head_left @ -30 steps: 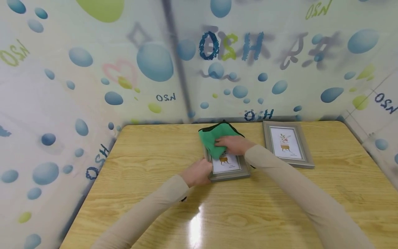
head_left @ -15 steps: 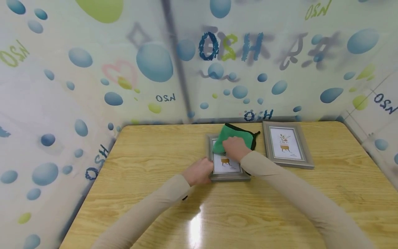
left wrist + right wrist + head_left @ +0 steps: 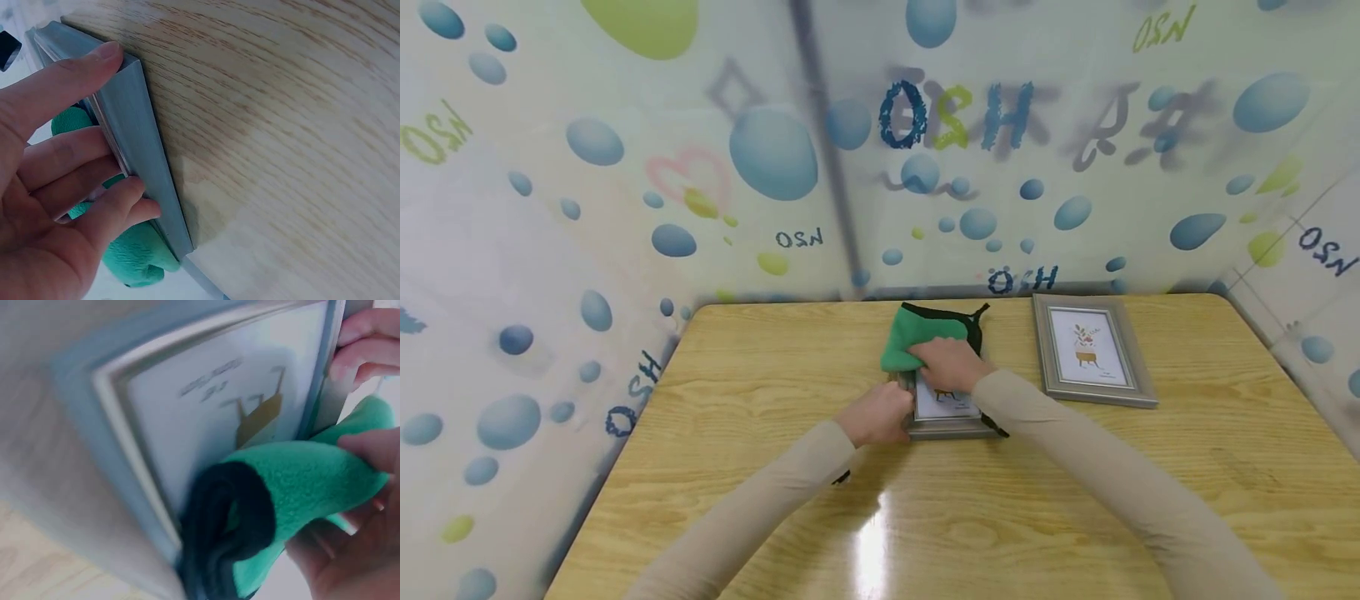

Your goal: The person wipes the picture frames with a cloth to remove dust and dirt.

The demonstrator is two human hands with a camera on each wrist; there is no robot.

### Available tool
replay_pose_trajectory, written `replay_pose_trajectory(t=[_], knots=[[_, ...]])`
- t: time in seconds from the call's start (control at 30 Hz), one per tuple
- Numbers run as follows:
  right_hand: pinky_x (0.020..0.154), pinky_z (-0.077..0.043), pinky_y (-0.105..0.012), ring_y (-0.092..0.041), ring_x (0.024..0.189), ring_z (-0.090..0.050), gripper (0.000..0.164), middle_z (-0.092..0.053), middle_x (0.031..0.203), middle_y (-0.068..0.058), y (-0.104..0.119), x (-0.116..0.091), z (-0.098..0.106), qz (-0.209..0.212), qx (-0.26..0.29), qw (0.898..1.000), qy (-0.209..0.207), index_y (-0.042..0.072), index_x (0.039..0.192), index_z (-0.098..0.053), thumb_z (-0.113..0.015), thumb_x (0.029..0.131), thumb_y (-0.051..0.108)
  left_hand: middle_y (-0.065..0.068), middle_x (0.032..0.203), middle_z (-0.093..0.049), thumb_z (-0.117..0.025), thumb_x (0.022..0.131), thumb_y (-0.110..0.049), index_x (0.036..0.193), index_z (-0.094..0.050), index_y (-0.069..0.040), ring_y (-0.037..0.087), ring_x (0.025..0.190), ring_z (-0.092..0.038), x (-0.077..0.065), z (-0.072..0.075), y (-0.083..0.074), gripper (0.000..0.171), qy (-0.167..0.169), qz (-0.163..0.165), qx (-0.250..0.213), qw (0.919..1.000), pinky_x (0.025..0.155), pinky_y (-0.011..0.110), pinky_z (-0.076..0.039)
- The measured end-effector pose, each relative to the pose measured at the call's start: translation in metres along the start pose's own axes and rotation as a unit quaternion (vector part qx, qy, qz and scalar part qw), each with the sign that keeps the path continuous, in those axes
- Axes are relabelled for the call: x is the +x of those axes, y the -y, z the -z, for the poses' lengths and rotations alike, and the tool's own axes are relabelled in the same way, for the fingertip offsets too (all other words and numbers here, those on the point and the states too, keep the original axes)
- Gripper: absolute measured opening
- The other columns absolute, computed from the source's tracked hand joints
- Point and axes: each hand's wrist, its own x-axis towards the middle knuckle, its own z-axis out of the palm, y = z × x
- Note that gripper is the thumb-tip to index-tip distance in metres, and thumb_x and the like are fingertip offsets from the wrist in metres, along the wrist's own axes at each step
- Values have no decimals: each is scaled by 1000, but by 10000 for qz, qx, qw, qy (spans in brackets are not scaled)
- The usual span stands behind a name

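Observation:
A silver-grey picture frame [image 3: 957, 432] lies on the wooden table, its print showing a brown plant pot on legs. My left hand [image 3: 876, 414] holds the frame's left side near the front corner; in the left wrist view, thumb and fingers bear on the moulding [image 3: 134, 122]. Bunched in my right hand [image 3: 951, 364] is a green cloth [image 3: 904, 340] with black edging, lying over the frame's back left part. The right wrist view shows fingers curled into the cloth [image 3: 306, 478], its folded black edge resting across the print. Cloth and hand hide the frame's far half.
A second, matching picture frame [image 3: 1088, 350] lies to the right at the back of the table [image 3: 760, 367]. A wall [image 3: 865, 217] with blue and green drop patterns stands right behind the table's far edge, with side walls left and right.
The right hand has swept the cloth right across the picture frame, then back left to its left side. The left hand stays on the frame's edge, and the second frame has not moved.

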Motion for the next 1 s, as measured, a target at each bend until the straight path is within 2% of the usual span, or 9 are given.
replay_pose_trajectory(t=[0.17, 0.23, 0.33, 0.47, 0.63, 0.8, 0.9, 0.93, 1.0], knots=[[66, -50, -34, -28, 90, -65, 43, -56, 134, -14, -8, -4, -1, 606, 484, 9968, 170, 8, 137, -54, -52, 95, 2, 3, 82, -68, -88, 70, -17, 91, -71, -2, 15, 76, -64, -1, 0, 0, 31, 83, 47, -55, 9999, 67, 24, -52], [66, -47, -31, -26, 85, -64, 44, -50, 140, -13, -13, -6, -2, 861, 653, 9938, 268, 6, 138, -53, -51, 94, 0, 4, 81, -68, -88, 71, -16, 91, -72, -2, 15, 76, -65, -2, 0, 0, 30, 90, 96, -145, 9998, 66, 23, -53], [77, -49, -32, -26, 95, -64, 44, -50, 140, -13, -23, -11, -1, 1175, 704, 9897, 411, 4, 135, -55, -50, 92, -4, 5, 83, -68, -87, 71, -15, 89, -71, -2, 16, 78, -66, -2, 0, -1, 28, 77, 158, -106, 9998, 66, 24, -53], [100, -42, -42, -31, 126, -48, 46, -52, 139, -12, -37, -24, 6, 1282, 132, 9900, 577, 6, 129, -61, -46, 89, -8, 6, 85, -68, -87, 71, -18, 88, -69, -3, 20, 81, -65, 0, -1, -3, 29, 90, 233, 117, 9996, 68, 29, -54], [96, -46, -46, -29, 128, -47, 43, -53, 139, -8, -47, -39, 13, 544, -1072, 9911, 568, 12, 129, -63, -51, 91, -3, 8, 82, -68, -88, 68, -17, 89, -69, -1, 20, 77, -65, 2, -1, -4, 32, 111, 351, 120, 9993, 67, 29, -54], [86, -52, -46, -33, 115, -57, 31, -61, 127, -13, -37, -49, 13, 7, -1686, 9855, 209, 7, 119, -68, -62, 89, 1, 9, 83, -69, -89, 66, -15, 92, -70, 0, 21, 76, -66, 1, -1, -3, 35, -7, 358, 23, 9994, 69, 28, -55], [69, -56, -40, -26, 85, -64, 9, -68, 93, -11, -26, -52, 9, -165, -1591, 9871, 3, 3, 89, -69, -63, 86, -1, 9, 83, -69, -90, 66, -17, 91, -70, -1, 21, 76, -66, 0, -2, -3, 36, -73, 311, 26, 9995, 68, 28, -55], [60, -54, -37, -22, 72, -61, 9, -64, 79, -8, -22, -54, 8, -200, -1498, 9885, -82, 5, 78, -64, -62, 85, -1, 9, 83, -69, -90, 66, -17, 91, -70, -1, 21, 76, -66, 0, -2, -3, 36, -89, 316, 33, 9995, 67, 28, -55], [47, -43, -31, -15, 55, -44, 28, -46, 59, 1, -15, -55, 6, -261, -1160, 9926, -262, 11, 63, -47, -60, 83, -3, 8, 82, -68, -90, 66, -18, 90, -70, -1, 21, 76, -65, 0, -2, -3, 35, -91, 345, 25, 9994, 67, 29, -54]])
